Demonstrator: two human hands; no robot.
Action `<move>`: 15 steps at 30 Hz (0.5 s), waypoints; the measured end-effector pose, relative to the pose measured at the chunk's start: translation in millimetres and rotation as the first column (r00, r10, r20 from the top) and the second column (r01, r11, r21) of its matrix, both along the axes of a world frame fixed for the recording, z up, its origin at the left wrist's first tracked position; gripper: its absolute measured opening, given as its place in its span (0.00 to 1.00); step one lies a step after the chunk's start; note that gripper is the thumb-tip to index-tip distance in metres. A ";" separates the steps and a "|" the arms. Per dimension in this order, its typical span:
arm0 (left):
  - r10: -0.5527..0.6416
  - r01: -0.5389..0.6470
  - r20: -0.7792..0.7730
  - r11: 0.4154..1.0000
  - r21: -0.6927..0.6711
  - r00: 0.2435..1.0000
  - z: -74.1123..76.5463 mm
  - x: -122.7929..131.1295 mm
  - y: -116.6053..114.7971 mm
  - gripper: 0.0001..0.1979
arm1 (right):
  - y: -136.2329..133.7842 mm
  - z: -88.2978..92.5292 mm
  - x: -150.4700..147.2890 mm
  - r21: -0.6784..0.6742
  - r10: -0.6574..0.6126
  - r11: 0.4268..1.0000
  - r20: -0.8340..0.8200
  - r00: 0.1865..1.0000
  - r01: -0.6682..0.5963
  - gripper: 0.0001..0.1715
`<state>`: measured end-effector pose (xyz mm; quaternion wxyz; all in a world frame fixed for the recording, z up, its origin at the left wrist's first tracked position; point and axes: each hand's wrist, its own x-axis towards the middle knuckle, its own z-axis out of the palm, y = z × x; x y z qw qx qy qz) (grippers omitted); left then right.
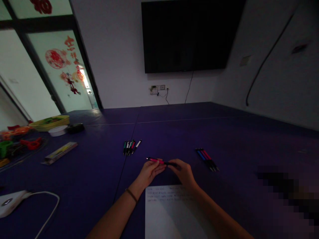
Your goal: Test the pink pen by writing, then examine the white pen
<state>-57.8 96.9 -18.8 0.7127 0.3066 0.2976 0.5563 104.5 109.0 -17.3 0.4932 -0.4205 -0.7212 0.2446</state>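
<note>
While gripped at both ends, pink pen (159, 161): level, steadied above the table (87, 179).
Left hand (149, 172): fingers pinch its pink end.
Right hand (183, 172): fingers clasp its black end.

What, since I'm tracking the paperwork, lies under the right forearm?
A white sheet of paper with lines of writing near its top, lying on the blue table. The forearm hides the sheet's right edge and any writing there.

A dark screen (186, 35) hangs ahead; a yellow tray (51, 122) sits left.
</note>
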 end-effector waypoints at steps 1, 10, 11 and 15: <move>-0.016 0.016 -0.018 1.000 0.001 1.000 0.5 0.4 -0.7 0.12 | -1.4 1.2 -0.6 -0.002 0.015 1.000 0.015 1.000 -0.015 0.09; -0.052 0.053 -0.092 0.999 0.009 0.994 0.6 -1.0 -3.0 0.12 | -3.6 5.2 -1.5 -0.090 0.047 0.995 0.038 0.998 -0.043 0.09; -0.054 0.056 -0.094 0.998 0.014 0.994 0.4 -1.1 -3.0 0.12 | -3.5 4.9 -1.8 -0.114 0.065 0.992 0.036 0.997 -0.061 0.10; -0.054 0.056 -0.105 0.998 0.017 0.993 1.2 0.1 -3.6 0.12 | -3.3 4.1 -3.1 -0.184 0.111 0.977 0.024 0.993 -0.105 0.13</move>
